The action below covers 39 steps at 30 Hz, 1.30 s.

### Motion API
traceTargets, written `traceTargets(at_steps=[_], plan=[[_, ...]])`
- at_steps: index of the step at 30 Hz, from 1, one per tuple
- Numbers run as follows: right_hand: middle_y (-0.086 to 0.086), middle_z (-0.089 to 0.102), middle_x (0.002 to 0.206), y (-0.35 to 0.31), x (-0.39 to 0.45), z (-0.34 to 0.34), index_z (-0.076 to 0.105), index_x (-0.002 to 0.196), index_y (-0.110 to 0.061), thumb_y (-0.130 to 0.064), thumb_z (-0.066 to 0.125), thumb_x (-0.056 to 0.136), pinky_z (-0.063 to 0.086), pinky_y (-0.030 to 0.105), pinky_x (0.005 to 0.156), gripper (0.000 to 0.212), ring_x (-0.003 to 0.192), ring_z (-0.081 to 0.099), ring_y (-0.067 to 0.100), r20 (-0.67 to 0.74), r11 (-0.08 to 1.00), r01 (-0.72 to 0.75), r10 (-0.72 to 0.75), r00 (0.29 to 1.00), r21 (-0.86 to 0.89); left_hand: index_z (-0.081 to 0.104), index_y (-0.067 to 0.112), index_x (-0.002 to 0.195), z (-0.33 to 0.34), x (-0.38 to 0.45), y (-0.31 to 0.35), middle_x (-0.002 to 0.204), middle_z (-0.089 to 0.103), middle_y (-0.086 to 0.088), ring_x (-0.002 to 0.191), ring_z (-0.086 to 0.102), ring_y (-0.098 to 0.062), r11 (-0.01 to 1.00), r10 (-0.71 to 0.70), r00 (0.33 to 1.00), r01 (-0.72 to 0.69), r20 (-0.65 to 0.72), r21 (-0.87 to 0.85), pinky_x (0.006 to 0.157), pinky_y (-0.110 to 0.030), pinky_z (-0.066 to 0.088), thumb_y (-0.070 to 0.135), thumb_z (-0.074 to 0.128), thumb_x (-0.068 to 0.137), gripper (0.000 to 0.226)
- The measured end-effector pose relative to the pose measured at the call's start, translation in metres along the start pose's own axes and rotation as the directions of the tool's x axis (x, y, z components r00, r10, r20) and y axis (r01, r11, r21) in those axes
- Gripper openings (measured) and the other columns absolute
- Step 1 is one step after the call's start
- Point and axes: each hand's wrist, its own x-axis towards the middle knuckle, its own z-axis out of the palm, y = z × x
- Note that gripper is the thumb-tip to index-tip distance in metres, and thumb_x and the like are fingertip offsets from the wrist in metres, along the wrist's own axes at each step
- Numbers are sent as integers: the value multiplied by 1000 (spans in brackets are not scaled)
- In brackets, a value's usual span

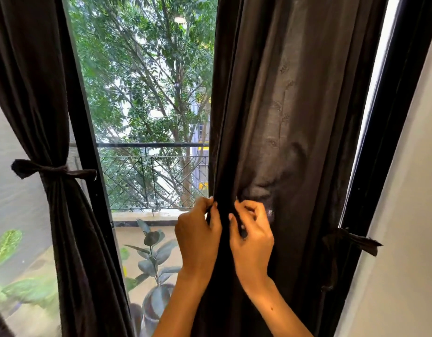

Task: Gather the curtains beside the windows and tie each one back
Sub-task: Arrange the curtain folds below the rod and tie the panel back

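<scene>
Tall window (146, 98) centre frame, balcony railing (151, 164) and trees behind. Right curtain (295, 117) hanging vertical, right of centre, bunched between both hands. Left hand (198, 233) and right hand (252, 235) side by side, fingers curled, pinching its folds. Left curtain (40, 93) tied back, tie (53, 169) horizontal.

We see two dark brown curtains: the right curtain (295, 117) has a faint sewn leaf pattern, and the left curtain (40, 93) has a tie (52, 169) of the same dark brown. The window frame (88, 142) is black. Outside, the tree (149, 69) is green, and the black railing (151, 176) has a criss-cross diamond pattern.
</scene>
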Motion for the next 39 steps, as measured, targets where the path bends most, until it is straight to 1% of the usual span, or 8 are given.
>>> traceTargets(at_steps=[7,13,16,20,26,29,33,39], plan=[[-1,52,116,3,-3,-3,67,114,-7,-4,55,86,52,23,74,30,96,62,14,238,997,80,-73,969,-20,71,17,81,-2,-5,4,68,71,8,63,64,4,964,-42,995,64,89,-257,58,-17,49,13,66,87,9],[1,47,129,5,2,-12,69,108,-7,-18,48,83,44,32,96,34,118,49,14,387,993,83,-111,915,89,68,26,74,-2,0,1,66,70,11,61,64,2,953,-84,993,104,81,-284,60,-22,52,14,72,82,15],[14,23,154,12,13,-14,61,127,-15,-24,56,87,18,36,118,41,144,18,27,207,997,78,-73,976,-13,62,34,69,0,8,-3,65,68,20,62,63,6,948,-116,991,130,63,-292,61,-16,50,8,71,82,30],[7,-10,159,12,31,-16,11,152,-18,-57,66,78,5,41,118,101,147,-9,18,4,969,-241,242,970,-56,66,33,70,2,12,-10,67,70,11,68,67,-4,910,-178,972,223,156,-350,69,-27,55,15,73,81,22],[15,44,144,12,38,-11,19,150,-29,-41,78,68,37,26,109,102,129,45,6,306,739,-542,450,839,400,69,26,71,1,16,-18,66,71,2,67,68,-13,818,-267,927,362,263,-447,73,-37,55,9,71,82,20],[8,67,115,14,34,-8,54,126,-19,-28,83,70,52,32,92,63,101,64,2,158,827,-439,409,899,352,67,26,72,2,15,-14,66,70,3,66,67,-8,867,-239,949,303,205,-395,69,-32,55,8,70,83,21],[-7,59,98,6,23,-9,68,102,-9,-2,76,77,54,34,64,28,79,57,4,-136,993,-108,114,984,55,63,28,70,6,8,-7,65,67,14,62,64,5,962,-123,992,129,40,-240,61,-18,50,10,69,83,23],[-3,56,109,4,2,-4,69,113,-10,10,63,81,51,22,78,38,91,59,9,93,998,58,-60,994,33,71,17,80,7,-5,-3,70,72,6,63,63,8,981,-20,999,28,45,-193,58,-16,49,14,66,85,7]])
